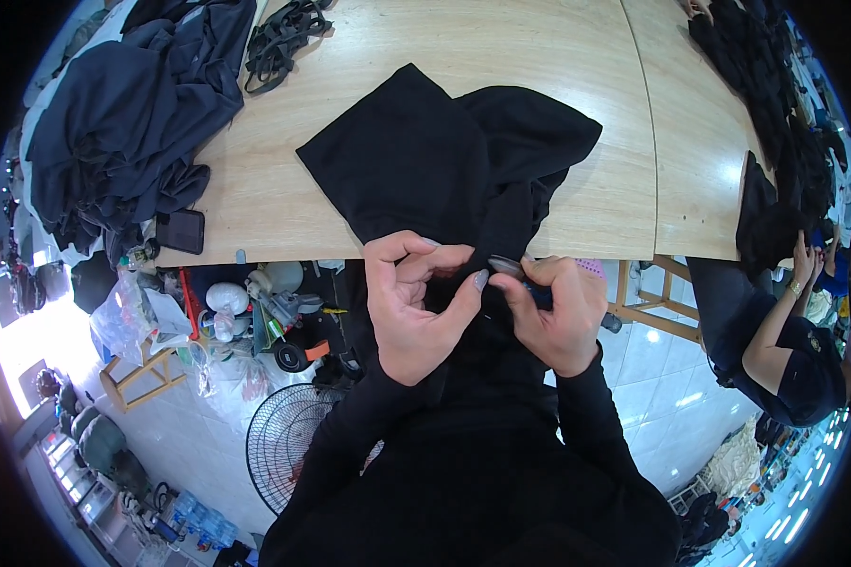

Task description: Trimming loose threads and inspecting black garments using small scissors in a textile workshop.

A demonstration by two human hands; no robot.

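Far left, a heap of dark cloth point(128, 113) is seen piled on the table point(255, 198), with a phone point(180, 231) lying at the near edge just beside it and a tangle of black straps point(284, 38) further back. Below the edge, bags, bottles and a fan point(293, 444) are spread over the floor.

At centre, a black garment point(444, 161) is laid across the table, one end drawn off the near edge and down toward the hands. The left hand point(411, 307) is held curled, its fingers point(477, 281) bent in and pinching a fold of the cloth, thumb on top. Right beside it, almost touching, the right hand point(558, 317) is closed round a small tool point(507, 266) with a metal tip and blue handle, the tip brought to the pinched spot. So the cloth is caught between the left fingertips and is met by the tool just to their right.

As for progress, it is judged to be mid-way on this piece: one spot is being worked, most of the garment is untouched on the table, and the heap is not yet handled.

At far right, more dark cloth point(775, 123) is stacked, and another person's arm point(775, 331) is seen beside it.
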